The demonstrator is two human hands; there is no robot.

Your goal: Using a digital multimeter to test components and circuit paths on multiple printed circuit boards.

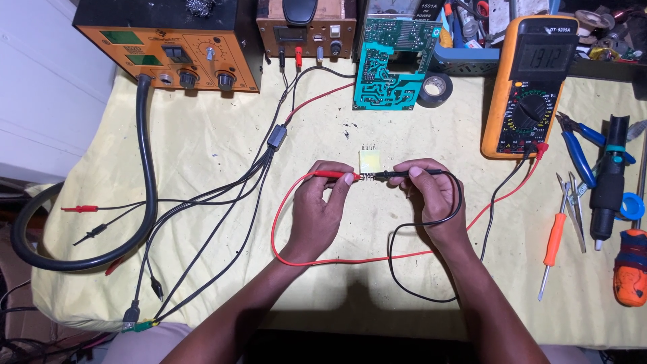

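1. Left hand [322, 205]: closed on a red probe [335, 175], tip pointing right toward the pins of the transformer [368, 162].

2. Right hand [426, 192]: closed on a black probe [404, 174], tip pointing left, meeting the same pins from the other side.

3. Transformer: small, pale yellow, lying on the table [202, 148] just above and between the 2 hands; its lower pins sit at the probe tips, though actual contact is too small to tell. A row of pins also shows along its top edge.

4. Red lead [283, 253]: loops left of and below the left hand, then runs right and up to the meter [529, 87].

5. Black lead [404, 286]: curls over and below the right wrist, then climbs to the meter.

6. Meter: orange, upright-lying at upper right, well apart from the hands, display lit with digits.

7. Circuit board [394, 64]: teal, standing at the back centre, beside a tape roll [435, 87].

8. Power supply [306, 30] and orange station [168, 57]: back left, cables trailing down the yellow cloth.

9. Hand tools, right edge: blue pliers [579, 145], orange screwdriver [554, 243], tweezers [573, 205].
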